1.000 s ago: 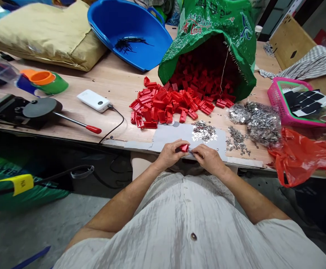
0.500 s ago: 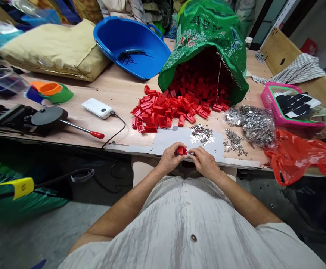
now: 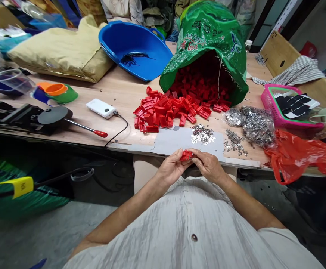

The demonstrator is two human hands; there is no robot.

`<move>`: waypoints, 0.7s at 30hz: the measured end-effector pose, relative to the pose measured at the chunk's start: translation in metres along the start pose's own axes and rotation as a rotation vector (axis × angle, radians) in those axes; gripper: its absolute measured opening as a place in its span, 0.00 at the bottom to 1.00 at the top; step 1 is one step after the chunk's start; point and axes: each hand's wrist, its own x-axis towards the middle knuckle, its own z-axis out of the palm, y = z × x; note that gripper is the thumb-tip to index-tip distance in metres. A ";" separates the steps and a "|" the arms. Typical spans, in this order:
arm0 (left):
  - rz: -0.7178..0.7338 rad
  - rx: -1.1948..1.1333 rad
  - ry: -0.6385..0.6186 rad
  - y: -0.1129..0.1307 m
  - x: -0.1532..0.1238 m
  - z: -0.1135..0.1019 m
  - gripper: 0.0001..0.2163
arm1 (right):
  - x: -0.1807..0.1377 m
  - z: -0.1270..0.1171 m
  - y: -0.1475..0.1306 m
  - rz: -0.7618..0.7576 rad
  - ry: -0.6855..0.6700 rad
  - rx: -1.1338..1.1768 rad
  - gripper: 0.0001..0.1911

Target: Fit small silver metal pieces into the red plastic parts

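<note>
My left hand [image 3: 171, 166] pinches a small red plastic part [image 3: 186, 155] at the table's front edge, close to my body. The fingers of my right hand [image 3: 209, 165] are closed against the part's right side; whether they also hold something small is hidden. Just beyond my hands, a pile of small shiny metal pieces [image 3: 202, 134] lies on a grey sheet [image 3: 170, 141]. Behind the sheet spreads a heap of similar red plastic parts [image 3: 163, 111], spilling out of a green sack [image 3: 204, 35] lying on its side.
Bagged metal pieces [image 3: 258, 127], a pink basket [image 3: 272, 102] and a red plastic bag [image 3: 303, 153] are on the right. To the left are a white power bank [image 3: 100, 107] with a cable, a lever tool [image 3: 55, 115] and a blue basin [image 3: 136, 35].
My hands have come closer together around the red part, which sits slightly lower and further right. The thin metal bit seen earlier at my right fingertips no longer shows. The view has shifted a little.
</note>
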 end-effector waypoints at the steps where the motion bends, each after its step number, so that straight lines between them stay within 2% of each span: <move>1: -0.009 -0.014 0.017 -0.001 -0.001 0.002 0.05 | 0.000 0.001 0.000 -0.009 0.011 -0.001 0.20; 9: 0.052 -0.062 0.077 -0.012 -0.002 0.003 0.07 | 0.000 0.012 0.002 0.026 0.128 -0.082 0.20; 13: 0.047 -0.030 0.074 -0.016 -0.001 0.003 0.06 | -0.001 0.018 0.004 0.025 0.208 0.052 0.20; 15: 0.044 -0.010 0.068 -0.016 -0.002 0.000 0.05 | -0.003 0.018 0.006 0.049 0.190 0.129 0.20; 18: -0.011 0.019 0.058 -0.017 -0.003 -0.011 0.05 | -0.004 0.013 0.011 0.111 0.167 0.170 0.19; 21: -0.138 0.080 0.086 -0.022 -0.002 -0.031 0.06 | -0.002 0.004 0.022 0.213 0.191 0.101 0.20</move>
